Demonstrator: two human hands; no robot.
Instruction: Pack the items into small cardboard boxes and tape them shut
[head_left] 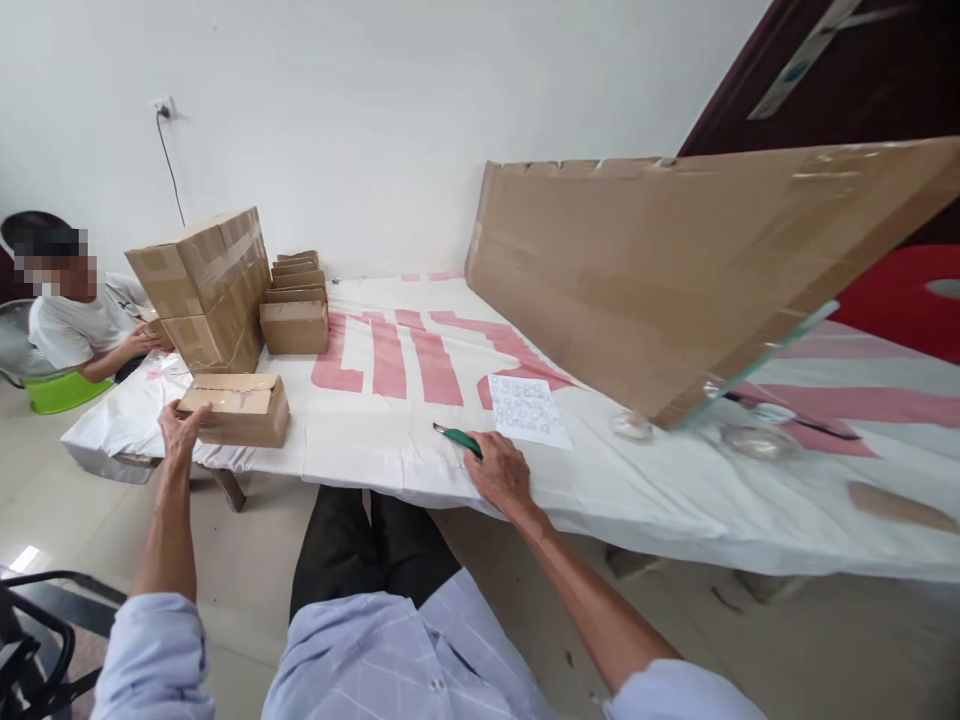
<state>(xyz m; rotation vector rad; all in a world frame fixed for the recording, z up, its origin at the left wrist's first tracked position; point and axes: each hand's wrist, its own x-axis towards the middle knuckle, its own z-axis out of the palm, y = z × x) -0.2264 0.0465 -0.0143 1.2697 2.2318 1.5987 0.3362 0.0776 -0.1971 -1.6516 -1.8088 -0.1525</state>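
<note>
A small cardboard box [244,420] lies near the front edge of the cloth-covered table, its top seam looking rough. My left hand [182,428] grips the left end of this box, thumb along its side. In my right hand [501,470] is a green-handled utility knife [459,438], its narrow tip pointing left over the cloth. Just beyond that hand lies a white sheet [529,408] with rows of small round stickers or marks, too small to read.
Large taped cartons [202,290] are stacked at the left, beside a row of small boxes [295,325]. A big cardboard sheet [675,270] leans at the right, with clear tape rolls [757,440] near its base. Beyond the table's left end sits another person [79,325] handling a box.
</note>
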